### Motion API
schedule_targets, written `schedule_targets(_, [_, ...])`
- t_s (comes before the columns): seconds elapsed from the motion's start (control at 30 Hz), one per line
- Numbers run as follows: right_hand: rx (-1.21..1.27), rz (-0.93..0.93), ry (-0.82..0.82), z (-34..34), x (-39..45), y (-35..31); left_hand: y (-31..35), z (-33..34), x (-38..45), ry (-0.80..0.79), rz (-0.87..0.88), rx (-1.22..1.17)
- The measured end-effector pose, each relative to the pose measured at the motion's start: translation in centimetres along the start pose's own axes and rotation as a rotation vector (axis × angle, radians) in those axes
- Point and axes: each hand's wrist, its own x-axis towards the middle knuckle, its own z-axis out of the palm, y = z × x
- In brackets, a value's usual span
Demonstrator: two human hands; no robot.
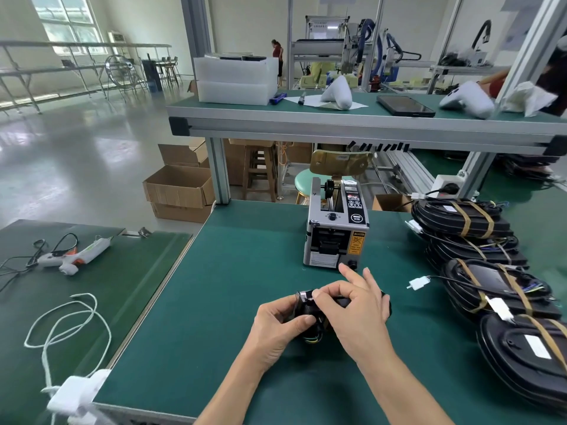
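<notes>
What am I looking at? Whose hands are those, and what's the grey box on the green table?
A camera on a person's head looks down at their own hands. The left hand and right hand both hold a small black part with coloured wires hanging below. The grey box on the green table looks like a tape-cutting machine. On the right lie stacked black parts tied with brown bands. On the next table, left, lie a white glue gun and a white cord.
</notes>
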Motion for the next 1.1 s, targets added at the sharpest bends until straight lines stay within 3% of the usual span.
schedule_targets(1.1, [-0.16,0.053,-0.012,1.1,0.2,-0.5,-0.2,0.0,0.1,-0.009,0.018,0.004])
